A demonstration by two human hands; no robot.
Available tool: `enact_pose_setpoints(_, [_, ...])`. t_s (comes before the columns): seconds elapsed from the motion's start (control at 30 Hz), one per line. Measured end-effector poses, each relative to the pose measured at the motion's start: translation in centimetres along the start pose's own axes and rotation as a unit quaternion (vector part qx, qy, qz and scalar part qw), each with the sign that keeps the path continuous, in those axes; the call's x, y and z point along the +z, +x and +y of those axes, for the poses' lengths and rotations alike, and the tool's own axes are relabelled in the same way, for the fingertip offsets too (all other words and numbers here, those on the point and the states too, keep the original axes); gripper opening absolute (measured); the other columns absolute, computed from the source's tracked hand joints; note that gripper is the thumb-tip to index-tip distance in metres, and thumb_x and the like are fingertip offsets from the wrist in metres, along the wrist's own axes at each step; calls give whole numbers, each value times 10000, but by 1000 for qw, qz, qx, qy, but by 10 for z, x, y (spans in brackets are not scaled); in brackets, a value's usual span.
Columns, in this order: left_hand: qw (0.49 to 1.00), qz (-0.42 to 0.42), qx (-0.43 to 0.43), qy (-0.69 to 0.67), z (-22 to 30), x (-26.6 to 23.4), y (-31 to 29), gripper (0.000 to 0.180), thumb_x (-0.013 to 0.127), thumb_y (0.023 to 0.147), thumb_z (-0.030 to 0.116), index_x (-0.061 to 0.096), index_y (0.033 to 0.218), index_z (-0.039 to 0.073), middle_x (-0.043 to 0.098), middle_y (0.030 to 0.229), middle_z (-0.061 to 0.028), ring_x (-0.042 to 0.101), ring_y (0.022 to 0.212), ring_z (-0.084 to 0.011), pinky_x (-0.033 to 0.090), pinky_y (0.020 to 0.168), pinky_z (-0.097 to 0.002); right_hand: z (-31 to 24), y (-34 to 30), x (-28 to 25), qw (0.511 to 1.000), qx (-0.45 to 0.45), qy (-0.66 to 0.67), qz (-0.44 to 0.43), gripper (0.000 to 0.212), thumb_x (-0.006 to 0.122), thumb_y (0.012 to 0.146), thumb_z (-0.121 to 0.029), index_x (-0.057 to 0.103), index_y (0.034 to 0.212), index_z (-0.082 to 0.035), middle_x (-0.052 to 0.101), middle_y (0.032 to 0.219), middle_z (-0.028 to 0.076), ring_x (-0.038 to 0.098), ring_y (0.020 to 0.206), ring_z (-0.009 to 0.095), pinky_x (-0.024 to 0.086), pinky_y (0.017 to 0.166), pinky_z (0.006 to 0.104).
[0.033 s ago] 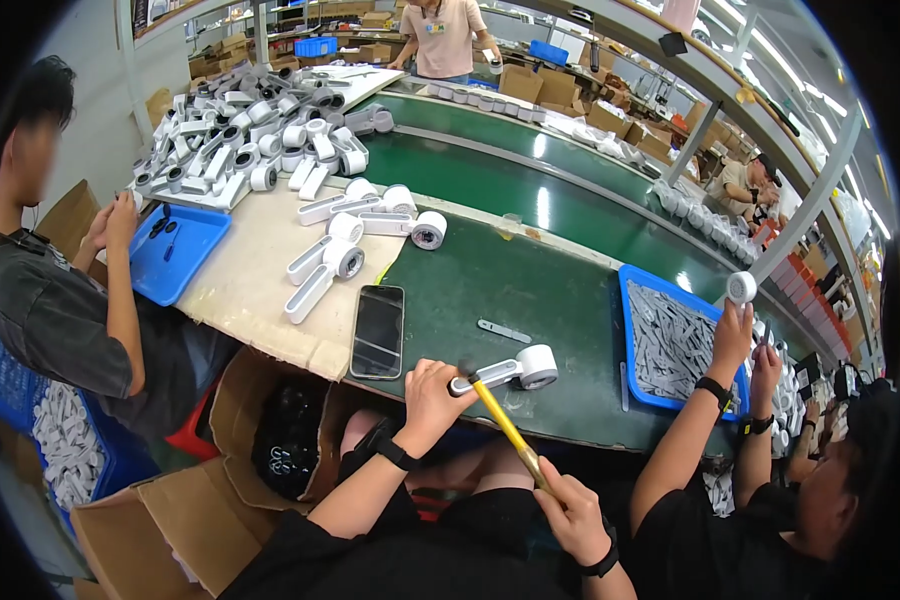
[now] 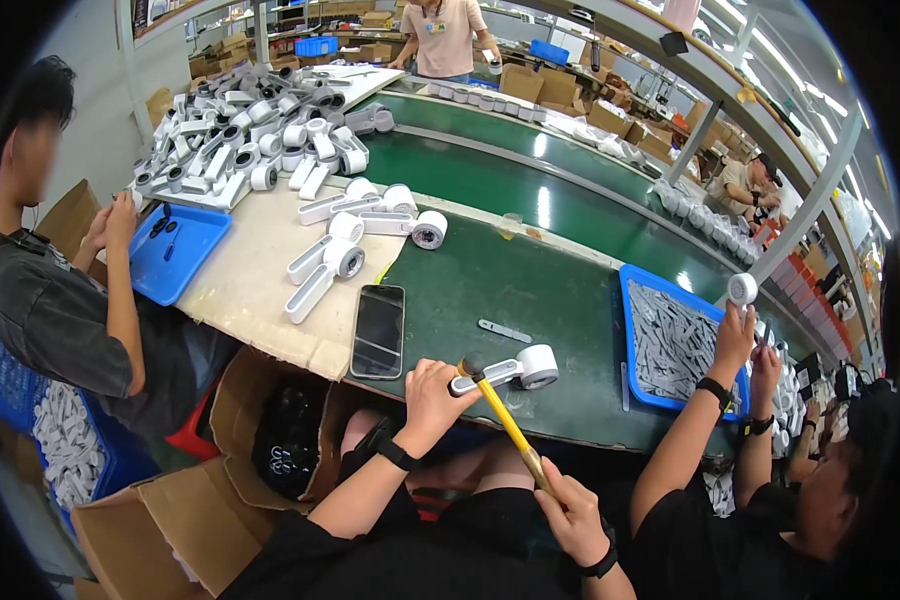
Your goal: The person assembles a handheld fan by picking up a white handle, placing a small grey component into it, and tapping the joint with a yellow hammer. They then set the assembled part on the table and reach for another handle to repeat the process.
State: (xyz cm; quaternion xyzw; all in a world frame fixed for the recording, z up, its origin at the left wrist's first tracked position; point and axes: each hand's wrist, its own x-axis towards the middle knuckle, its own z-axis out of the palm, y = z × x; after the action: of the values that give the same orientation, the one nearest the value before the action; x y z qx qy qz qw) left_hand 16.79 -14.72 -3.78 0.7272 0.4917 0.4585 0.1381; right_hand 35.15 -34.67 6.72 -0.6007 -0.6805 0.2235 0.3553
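Below, left hand pins white part; right hand angles hammer.

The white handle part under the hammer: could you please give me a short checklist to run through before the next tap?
1. White handle part lies flat on the green table: ok.
2. Left hand pins the part's near end: ok.
3. Right hand grips the yellow hammer at the shaft's low end: ok.
4. Hammer head sits over the part, close beside the left hand's fingers: not ok, little margin.
5. Black phone lies just left of the left hand: not ok, better moved aside.
6. Whether the inner piece is seated: cannot tell.
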Motion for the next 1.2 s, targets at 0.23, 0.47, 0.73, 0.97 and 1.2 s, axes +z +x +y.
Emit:
enact_pose_setpoints(0.23, [999, -28, -12, -32, 8, -7, 1, 271, 856, 667, 286, 730, 839, 118, 634, 805, -8, 571, 914, -245, 408, 801, -387, 20, -11, -8, 997, 44, 23, 67, 488, 666, 867, 10, 567, 1345, 0, 573, 740, 117, 561, 623, 225, 462, 607, 306])
enact_pose_setpoints(0.47, [1000, -13, -2, -26, 6, -3, 1, 251, 850, 678, 295, 728, 831, 137, 639, 816, 0, 570, 898, -240, 401, 783, -397, 18, -11, -7, 995, -2, -11, 100, 489, 662, 881, -20, 569, 1360, -47, 537, 717, 136, 540, 589, 248, 449, 578, 334])
enact_pose_setpoints(0.73, [999, -24, 3, -22, 6, -6, 1, 257, 838, 698, 295, 719, 860, 134, 641, 839, -5, 570, 904, -250, 401, 789, -400, 22, -9, -7, 995, 21, -40, 88, 488, 661, 880, -18, 568, 1358, -46, 492, 694, 134, 526, 590, 252, 434, 566, 348])
enact_pose_setpoints(0.97, [997, -19, 12, -78, 19, -11, 2, 360, 747, 843, 235, 652, 1171, 120, 653, 886, -91, 612, 809, -232, 474, 693, -353, 43, -11, -10, 991, 39, 56, 112, 514, 614, 897, 15, 522, 1402, -4, 582, 756, 14, 479, 607, 59, 404, 554, 226])
enact_pose_setpoints(1.2, [548, -262, -405, -684, 13, -34, 8, 419, 472, 1039, 384, 548, 1290, 56, 573, 861, -23, 496, 625, -84, 350, 468, -223, 33, -33, -9, 953, 161, 210, 148, 537, 581, 912, 11, 482, 1439, -11, 588, 743, -4, 453, 518, 25, 354, 472, 183])
